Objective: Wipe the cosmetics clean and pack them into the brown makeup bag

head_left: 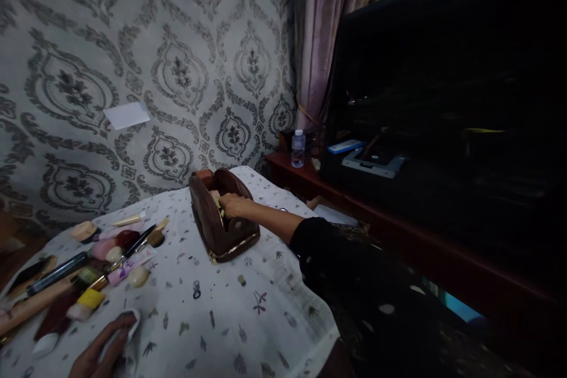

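Observation:
A brown zippered makeup bag [224,242] stands unzipped on a white patterned cloth [212,319]. My right hand [234,205] reaches into its opening with curled fingers; the fingertips are partly hidden and something pale shows beside them. What they grip, if anything, I cannot make out. Low at the left, my left hand [104,345] is closed on a small white item [134,326] with a curved edge, resting on or just above the cloth. Beyond it lies a pile of cosmetics: a yellow-capped bottle [91,299], a dark tube [57,273], a makeup brush [156,238] and a round compact [85,231].
Patterned wallpaper [181,77] rises behind the cloth, with a white card [127,115] on it. At the right, a dark reddish table [283,163] carries a clear water bottle [298,149], a blue box [345,146] and a large black screen [443,82]. A purple curtain [316,41] hangs behind.

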Available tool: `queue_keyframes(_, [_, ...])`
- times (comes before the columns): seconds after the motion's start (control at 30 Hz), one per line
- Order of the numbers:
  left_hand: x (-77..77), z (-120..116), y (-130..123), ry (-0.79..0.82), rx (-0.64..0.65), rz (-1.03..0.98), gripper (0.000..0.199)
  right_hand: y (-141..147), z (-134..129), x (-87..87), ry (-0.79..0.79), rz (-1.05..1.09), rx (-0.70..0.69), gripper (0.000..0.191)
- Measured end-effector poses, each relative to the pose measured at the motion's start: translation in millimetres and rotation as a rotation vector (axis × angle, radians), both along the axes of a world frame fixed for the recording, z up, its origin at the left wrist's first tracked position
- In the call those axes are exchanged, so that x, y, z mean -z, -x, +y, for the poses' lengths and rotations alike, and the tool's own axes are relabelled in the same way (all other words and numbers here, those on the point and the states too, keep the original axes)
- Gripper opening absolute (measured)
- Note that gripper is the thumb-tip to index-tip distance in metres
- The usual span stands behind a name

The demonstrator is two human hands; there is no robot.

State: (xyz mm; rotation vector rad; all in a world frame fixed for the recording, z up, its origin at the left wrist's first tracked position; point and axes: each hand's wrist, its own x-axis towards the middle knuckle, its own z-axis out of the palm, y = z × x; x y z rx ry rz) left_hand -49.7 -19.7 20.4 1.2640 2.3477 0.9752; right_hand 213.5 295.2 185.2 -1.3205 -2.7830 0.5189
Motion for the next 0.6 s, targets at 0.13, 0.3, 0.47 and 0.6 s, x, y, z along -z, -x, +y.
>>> queue_keyframes(0.13, [-13.5,3.2,-14.6,-0.043,-0.012,0.019,0.055,-1.9,-3.2,-3.2,-0.016,-0.005,-0.019,0.042])
queue_keyframes(0.3, [-37.2,6.5,-38.5,-0.064,-0.037,0.004,0.055,-7.6,-5.5,-14.0,-0.044,0.011,-0.112,0.036])
queue_keyframes(0.47, [-43.1,7.6,-45.4,-0.079,-0.069,-0.021,0.057,-19.5,-33.4,-35.1,-0.239,0.197,-0.18,0.029])
queue_keyframes(0.6, [-41.6,7.8,-45.5,-0.102,-0.03,0.042,0.052,-52.9,-102.9,-49.2,-0.315,0.785,-0.41,0.029])
